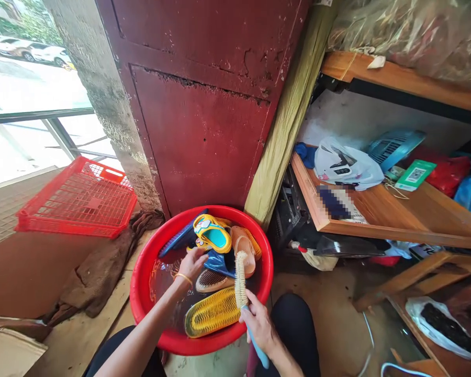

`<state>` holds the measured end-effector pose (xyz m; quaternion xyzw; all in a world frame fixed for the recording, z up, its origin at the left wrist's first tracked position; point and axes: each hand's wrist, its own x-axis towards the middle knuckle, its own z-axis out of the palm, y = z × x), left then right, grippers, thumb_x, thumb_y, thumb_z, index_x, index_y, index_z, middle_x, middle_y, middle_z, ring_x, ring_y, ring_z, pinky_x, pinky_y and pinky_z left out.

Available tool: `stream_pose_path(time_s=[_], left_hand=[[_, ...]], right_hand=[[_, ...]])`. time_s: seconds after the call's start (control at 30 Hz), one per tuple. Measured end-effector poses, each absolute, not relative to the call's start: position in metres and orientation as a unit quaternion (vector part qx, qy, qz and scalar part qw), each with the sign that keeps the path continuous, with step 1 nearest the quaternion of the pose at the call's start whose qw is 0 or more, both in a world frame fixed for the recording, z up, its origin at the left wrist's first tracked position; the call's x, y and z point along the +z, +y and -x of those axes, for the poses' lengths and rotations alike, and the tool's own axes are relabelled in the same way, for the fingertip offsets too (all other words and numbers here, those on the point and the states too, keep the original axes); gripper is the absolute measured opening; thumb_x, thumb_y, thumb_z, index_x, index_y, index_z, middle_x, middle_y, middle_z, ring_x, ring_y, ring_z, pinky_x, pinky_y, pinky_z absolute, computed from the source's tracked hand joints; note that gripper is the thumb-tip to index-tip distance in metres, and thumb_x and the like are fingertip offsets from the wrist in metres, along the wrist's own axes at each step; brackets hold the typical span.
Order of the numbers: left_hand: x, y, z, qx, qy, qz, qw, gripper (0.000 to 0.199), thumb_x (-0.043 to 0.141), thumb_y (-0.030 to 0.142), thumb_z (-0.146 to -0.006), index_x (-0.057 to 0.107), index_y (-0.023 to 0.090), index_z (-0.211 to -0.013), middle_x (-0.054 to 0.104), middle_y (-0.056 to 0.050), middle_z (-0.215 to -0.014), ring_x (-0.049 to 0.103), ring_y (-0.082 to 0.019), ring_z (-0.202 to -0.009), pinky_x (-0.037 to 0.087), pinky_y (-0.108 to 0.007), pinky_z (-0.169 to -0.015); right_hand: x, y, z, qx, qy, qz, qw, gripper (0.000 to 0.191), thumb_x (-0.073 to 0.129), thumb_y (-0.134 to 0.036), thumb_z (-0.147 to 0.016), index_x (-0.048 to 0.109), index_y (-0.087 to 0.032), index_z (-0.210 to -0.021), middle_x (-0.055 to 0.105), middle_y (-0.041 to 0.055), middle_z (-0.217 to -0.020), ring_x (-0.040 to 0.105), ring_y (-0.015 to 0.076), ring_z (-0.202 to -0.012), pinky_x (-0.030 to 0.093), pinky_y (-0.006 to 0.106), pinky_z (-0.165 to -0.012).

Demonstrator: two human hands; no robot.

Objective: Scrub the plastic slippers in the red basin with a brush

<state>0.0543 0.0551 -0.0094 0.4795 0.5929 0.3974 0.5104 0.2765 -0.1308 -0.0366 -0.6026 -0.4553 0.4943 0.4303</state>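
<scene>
A large red basin (139,293) holds dark water and several shoes. Over its middle is my left hand (193,263), fingers apart, beside a blue slipper (219,262) and just below a yellow and teal child's clog (215,236); nothing shows in its grasp. My right hand (257,319) grips the blue handle of a scrubbing brush (240,277), its pale bristles pointing up over the basin. Left of the brush, a yellow slipper (213,312) lies sole up near the front rim. A beige clog (243,246) sits behind the brush, and a brown-soled shoe (212,280) lies between the slippers.
To the left are a red plastic crate (78,199) and a dark cloth (98,277). A maroon door (204,136) stands behind the basin. At right, a wooden shelf (377,228) holds bags and a blue fan. My knees flank the basin's front.
</scene>
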Motion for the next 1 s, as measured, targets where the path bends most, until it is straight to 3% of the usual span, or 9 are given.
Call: stream_pose_path(time_s=[0.07,0.13,0.23,0.37,0.53,0.63,0.7,0.87,1.0], left_hand=[[-0.018,0.017,-0.046,0.291,0.582,-0.558,0.515,0.034,0.087,0.032,-0.052,0.073,0.022,-0.080,0.078,-0.013,-0.098,0.069,-0.042,-0.111,0.044,-0.058,-0.109],[-0.025,-0.018,-0.043,0.199,0.588,-0.624,0.474,0.063,0.089,0.022,-0.034,0.077,0.020,-0.096,0.074,-0.020,-0.123,0.059,-0.052,-0.127,0.024,-0.068,-0.119],[-0.032,-0.047,-0.050,-0.045,0.553,-0.762,0.335,0.109,0.085,0.034,-0.044,0.055,0.019,-0.148,0.040,-0.025,-0.164,0.042,-0.049,-0.147,0.014,-0.071,-0.121],[-0.039,-0.047,-0.061,-0.138,0.547,-0.783,0.261,0.121,0.074,0.028,-0.052,0.029,0.015,-0.164,0.023,-0.026,-0.171,0.042,-0.046,-0.147,0.029,-0.068,-0.115],[-0.039,-0.029,-0.042,-0.061,0.521,-0.809,0.266,0.095,0.072,0.025,-0.052,0.055,0.015,-0.145,0.056,-0.026,-0.149,0.054,-0.044,-0.136,0.039,-0.055,-0.112],[-0.035,-0.023,-0.017,0.052,0.515,-0.786,0.339,0.057,0.073,0.034,-0.061,0.065,0.019,-0.116,0.074,-0.013,-0.106,0.069,-0.034,-0.101,0.050,-0.043,-0.090],[-0.032,-0.022,-0.003,0.134,0.505,-0.743,0.418,0.041,0.072,0.041,-0.068,0.065,0.022,-0.103,0.070,-0.003,-0.081,0.066,-0.026,-0.078,0.049,-0.035,-0.075],[-0.023,-0.022,0.017,0.275,0.471,-0.551,0.631,0.049,0.085,0.051,-0.061,0.066,0.019,-0.094,0.070,-0.001,-0.075,0.061,-0.018,-0.066,0.044,-0.028,-0.062],[-0.008,-0.022,0.028,0.363,0.487,-0.462,0.646,0.050,0.092,0.048,-0.055,0.069,0.018,-0.087,0.071,-0.001,-0.072,0.061,-0.015,-0.061,0.045,-0.026,-0.057]], right_hand=[[-0.042,-0.131,-0.276,0.505,-0.444,0.603,0.429,0.073,0.060,-0.054,-0.088,0.052,-0.014,-0.148,0.060,-0.0026,-0.071,0.042,0.0069,-0.036,0.037,0.018,-0.030],[-0.043,-0.128,-0.276,0.518,-0.437,0.601,0.423,0.071,0.061,-0.051,-0.088,0.052,-0.015,-0.148,0.060,-0.0030,-0.072,0.043,0.0067,-0.036,0.037,0.018,-0.030],[-0.041,-0.125,-0.276,0.526,-0.442,0.605,0.404,0.069,0.059,-0.046,-0.088,0.050,-0.016,-0.150,0.061,-0.0035,-0.074,0.046,0.0068,-0.034,0.037,0.018,-0.030],[-0.044,-0.125,-0.276,0.518,-0.466,0.603,0.389,0.064,0.057,-0.041,-0.089,0.052,-0.020,-0.150,0.061,-0.0047,-0.076,0.047,0.0064,-0.036,0.039,0.017,-0.032],[-0.050,-0.128,-0.274,0.490,-0.469,0.628,0.381,0.064,0.057,-0.041,-0.091,0.051,-0.018,-0.151,0.064,-0.0013,-0.080,0.050,0.0072,-0.038,0.040,0.017,-0.033],[-0.046,-0.127,-0.275,0.489,-0.484,0.629,0.362,0.062,0.055,-0.039,-0.092,0.051,-0.021,-0.151,0.065,-0.0013,-0.081,0.051,0.0075,-0.039,0.041,0.017,-0.032],[-0.042,-0.127,-0.276,0.487,-0.495,0.628,0.351,0.062,0.055,-0.038,-0.092,0.051,-0.023,-0.152,0.065,-0.0017,-0.082,0.051,0.0073,-0.039,0.041,0.017,-0.033],[-0.041,-0.130,-0.273,0.439,-0.532,0.653,0.313,0.056,0.055,-0.039,-0.094,0.058,-0.024,-0.148,0.071,0.0015,-0.087,0.059,0.0097,-0.043,0.047,0.019,-0.038],[-0.032,-0.122,-0.257,0.360,-0.584,0.649,0.328,0.051,0.062,-0.042,-0.093,0.067,-0.023,-0.140,0.079,0.0080,-0.101,0.077,0.0226,-0.082,0.062,0.025,-0.068]])
